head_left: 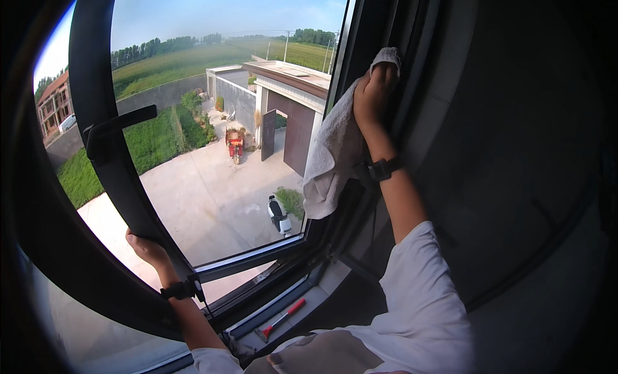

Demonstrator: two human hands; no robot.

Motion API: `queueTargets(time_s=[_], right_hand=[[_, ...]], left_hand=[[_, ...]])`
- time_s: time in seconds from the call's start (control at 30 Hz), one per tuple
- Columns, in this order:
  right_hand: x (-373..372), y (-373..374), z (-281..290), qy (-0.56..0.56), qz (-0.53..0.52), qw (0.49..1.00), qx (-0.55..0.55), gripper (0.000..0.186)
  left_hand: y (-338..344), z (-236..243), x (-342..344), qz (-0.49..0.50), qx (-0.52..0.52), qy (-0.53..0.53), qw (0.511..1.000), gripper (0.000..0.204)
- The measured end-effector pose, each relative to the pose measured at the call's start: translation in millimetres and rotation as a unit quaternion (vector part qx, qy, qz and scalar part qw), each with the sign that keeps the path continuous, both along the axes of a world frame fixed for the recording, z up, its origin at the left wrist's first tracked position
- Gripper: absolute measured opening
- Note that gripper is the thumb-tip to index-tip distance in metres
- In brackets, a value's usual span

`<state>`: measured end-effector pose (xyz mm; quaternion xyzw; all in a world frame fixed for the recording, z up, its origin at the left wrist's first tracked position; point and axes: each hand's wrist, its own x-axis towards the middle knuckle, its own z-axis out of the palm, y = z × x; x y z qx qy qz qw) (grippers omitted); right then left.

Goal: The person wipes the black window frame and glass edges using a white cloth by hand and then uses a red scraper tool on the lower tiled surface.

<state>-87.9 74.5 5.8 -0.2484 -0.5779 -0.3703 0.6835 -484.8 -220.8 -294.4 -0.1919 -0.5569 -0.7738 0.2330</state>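
My right hand [375, 94] is closed on a light grey cloth [331, 152], pressing part of it against the dark window frame [360, 46] at the upper right. The rest of the cloth hangs down over the edge of the glass. Lower left, my left hand [148, 250] is closed round the free edge of the opened window sash [138, 197]; some of its fingers are hidden. Higher on that sash, a black handle [122, 124] sticks out to the right. Each wrist wears a black band.
A scraper with a red handle [290, 311] lies on the sill below the window. Through the glass pane [212, 200] I see a concrete yard far below, with a red three-wheeler [235, 145], a white scooter [279, 216] and a gate [299, 136]. A dark wall stands at the right.
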Motion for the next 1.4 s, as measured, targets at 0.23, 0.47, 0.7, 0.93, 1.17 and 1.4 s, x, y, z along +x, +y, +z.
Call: queueTargets(time_s=[0.23, 0.47, 0.7, 0.93, 1.17, 1.4], right_hand=[[14, 17, 66, -0.02, 0.051, 0.998, -0.007, 0.027], [12, -10, -153, -0.043, 0.076, 0.988, -0.128, 0.037], [13, 7, -41, -0.042, 0.071, 0.994, -0.072, 0.027], [29, 73, 212, 0.006, -0.07, 0.987, 0.142, 0.034], [35, 95, 339, 0.016, -0.036, 0.995, 0.092, 0.031], [46, 93, 362, 0.013, -0.023, 0.996, 0.088, 0.027]], left_hand=[[5, -5, -2, 0.002, -0.004, -0.021, 1.0, 0.053], [9, -10, -9, 0.018, -0.021, 0.017, 0.999, 0.054], [7, -2, 0, 0.016, 0.002, -0.008, 1.0, 0.056], [12, -2, 7, -0.015, 0.006, -0.021, 1.0, 0.054], [-1, -2, 1, -0.008, 0.008, 0.015, 1.0, 0.051], [4, -4, -1, -0.021, 0.034, -0.004, 0.999, 0.048]])
